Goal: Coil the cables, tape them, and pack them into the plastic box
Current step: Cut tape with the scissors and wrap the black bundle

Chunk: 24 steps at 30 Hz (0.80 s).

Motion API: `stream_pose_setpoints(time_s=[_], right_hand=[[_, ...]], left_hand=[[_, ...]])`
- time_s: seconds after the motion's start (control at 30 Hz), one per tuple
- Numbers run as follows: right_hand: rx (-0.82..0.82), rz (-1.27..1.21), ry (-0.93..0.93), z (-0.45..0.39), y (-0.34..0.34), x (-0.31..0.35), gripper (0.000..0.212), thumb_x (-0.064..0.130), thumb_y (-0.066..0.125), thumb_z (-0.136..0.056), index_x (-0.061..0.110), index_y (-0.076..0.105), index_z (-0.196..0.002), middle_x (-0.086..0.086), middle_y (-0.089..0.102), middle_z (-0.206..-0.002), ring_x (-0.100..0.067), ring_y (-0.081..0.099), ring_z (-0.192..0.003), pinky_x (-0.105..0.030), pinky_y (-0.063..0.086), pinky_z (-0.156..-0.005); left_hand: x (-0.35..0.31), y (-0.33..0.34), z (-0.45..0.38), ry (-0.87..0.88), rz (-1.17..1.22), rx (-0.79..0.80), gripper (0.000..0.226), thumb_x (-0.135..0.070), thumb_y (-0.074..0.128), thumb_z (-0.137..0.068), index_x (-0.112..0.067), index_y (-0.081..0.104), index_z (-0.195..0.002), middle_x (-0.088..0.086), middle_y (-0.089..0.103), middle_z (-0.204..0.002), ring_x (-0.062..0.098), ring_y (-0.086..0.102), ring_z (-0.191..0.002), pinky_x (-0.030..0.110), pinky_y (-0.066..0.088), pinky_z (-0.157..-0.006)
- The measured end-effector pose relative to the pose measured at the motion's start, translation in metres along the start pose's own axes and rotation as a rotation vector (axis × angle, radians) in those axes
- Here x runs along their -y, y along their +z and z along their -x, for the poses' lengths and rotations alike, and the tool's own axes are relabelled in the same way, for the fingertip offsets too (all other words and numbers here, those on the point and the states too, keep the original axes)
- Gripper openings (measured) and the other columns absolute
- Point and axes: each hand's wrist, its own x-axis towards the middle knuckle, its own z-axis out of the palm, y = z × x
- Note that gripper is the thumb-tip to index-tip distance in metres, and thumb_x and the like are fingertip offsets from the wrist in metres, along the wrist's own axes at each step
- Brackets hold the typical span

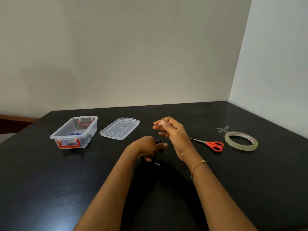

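Red lettering runs around the inner core of the tape roll near the bench's right edge, too small and blurred to read. No other text shows.

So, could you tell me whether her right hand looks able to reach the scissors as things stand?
Probably yes: the scissors lie uncovered on the table just right of the right hand, though its fingers hold a tape strip.

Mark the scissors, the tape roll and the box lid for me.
scissors (215, 145): head view, on the red handles.
tape roll (241, 143): head view, on the near rim.
lid (119, 128): head view, on its flat centre.
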Motion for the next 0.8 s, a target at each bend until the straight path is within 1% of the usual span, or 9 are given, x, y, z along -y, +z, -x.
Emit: stream_pose_setpoints(time_s=[0.1, 0.17, 0.23, 0.33, 0.4, 0.5, 0.57, 0.67, 0.8], right_hand=[[-0.045, 0.070, -0.006, 0.002, 0.013, -0.004, 0.019, 0.021, 0.035, -0.099, 0.021, 0.051, -0.089, 0.003, 0.062, -0.085, -0.010, 0.061, -0.082, -0.021, 0.050, -0.076], [-0.118, 0.152, -0.043, 0.002, 0.018, -0.009, 0.018, 0.020, 0.035, -0.100, 0.016, 0.051, -0.093, 0.003, 0.056, -0.073, -0.005, 0.053, -0.070, -0.013, 0.046, -0.064], [-0.158, 0.161, -0.028, 0.002, 0.018, -0.011, 0.020, 0.021, 0.034, -0.100, 0.013, 0.051, -0.096, 0.003, 0.050, -0.067, -0.005, 0.047, -0.063, -0.012, 0.042, -0.058], [-0.105, 0.182, 0.083, 0.002, 0.016, -0.012, 0.022, 0.026, 0.031, -0.100, 0.014, 0.050, -0.098, 0.002, 0.048, -0.070, -0.007, 0.044, -0.065, -0.017, 0.040, -0.060], [-0.060, 0.192, 0.168, 0.002, 0.015, -0.014, 0.023, 0.028, 0.030, -0.100, 0.017, 0.049, -0.097, 0.001, 0.047, -0.072, -0.009, 0.043, -0.067, -0.020, 0.039, -0.060], [-0.083, 0.096, 0.273, 0.000, 0.012, -0.015, 0.023, 0.026, 0.031, -0.099, 0.019, 0.048, -0.084, 0.000, 0.046, -0.071, -0.011, 0.042, -0.065, -0.025, 0.037, -0.058], [-0.153, 0.079, 0.277, -0.001, 0.009, -0.014, 0.024, 0.021, 0.033, -0.098, 0.017, 0.047, -0.078, 0.000, 0.046, -0.067, -0.010, 0.041, -0.062, -0.024, 0.036, -0.058], [-0.241, 0.083, 0.229, -0.001, 0.007, -0.013, 0.023, 0.017, 0.034, -0.097, 0.015, 0.046, -0.077, 0.001, 0.044, -0.063, -0.009, 0.039, -0.057, -0.021, 0.035, -0.054], [-0.248, 0.052, 0.190, -0.001, 0.008, -0.011, 0.025, 0.017, 0.034, -0.097, 0.015, 0.044, -0.073, 0.001, 0.040, -0.060, -0.008, 0.036, -0.054, -0.020, 0.032, -0.051]], left_hand=[[-0.004, -0.003, 0.009, 0.131, 0.031, 0.078, 0.017, -0.023, 0.047, -0.095, -0.011, 0.054, -0.105, 0.006, 0.052, -0.085, 0.010, 0.046, -0.065, 0.019, 0.046, -0.059], [-0.004, -0.005, 0.013, 0.200, 0.104, 0.155, 0.009, -0.013, 0.048, -0.093, -0.014, 0.056, -0.097, 0.005, 0.050, -0.076, 0.008, 0.042, -0.062, 0.018, 0.045, -0.058], [-0.002, -0.006, 0.015, 0.216, 0.138, 0.204, 0.014, -0.009, 0.048, -0.093, -0.014, 0.055, -0.082, 0.001, 0.044, -0.064, 0.008, 0.041, -0.058, 0.017, 0.044, -0.057], [-0.001, -0.006, 0.014, 0.216, 0.148, 0.250, 0.018, -0.008, 0.047, -0.093, -0.014, 0.055, -0.078, 0.000, 0.044, -0.064, 0.006, 0.043, -0.057, 0.016, 0.046, -0.059], [0.001, -0.005, 0.013, 0.220, 0.173, 0.284, 0.018, -0.008, 0.045, -0.094, -0.012, 0.055, -0.079, -0.002, 0.047, -0.063, 0.003, 0.044, -0.051, 0.015, 0.047, -0.060], [0.004, -0.005, 0.013, 0.259, 0.316, 0.378, 0.018, -0.005, 0.039, -0.096, -0.008, 0.053, -0.084, -0.008, 0.050, -0.054, 0.003, 0.038, -0.042, 0.017, 0.050, -0.066], [0.005, -0.005, 0.014, 0.314, 0.399, 0.416, 0.018, -0.003, 0.036, -0.097, -0.005, 0.052, -0.088, -0.003, 0.051, -0.062, 0.004, 0.038, -0.048, 0.019, 0.052, -0.071], [0.005, -0.007, 0.014, 0.367, 0.420, 0.397, 0.023, -0.004, 0.036, -0.097, -0.006, 0.054, -0.083, -0.001, 0.050, -0.064, 0.004, 0.039, -0.049, 0.022, 0.053, -0.075], [0.009, -0.008, 0.011, 0.392, 0.480, 0.387, 0.024, -0.005, 0.040, -0.096, -0.007, 0.058, -0.080, 0.001, 0.050, -0.063, 0.003, 0.041, -0.046, 0.027, 0.053, -0.080]])
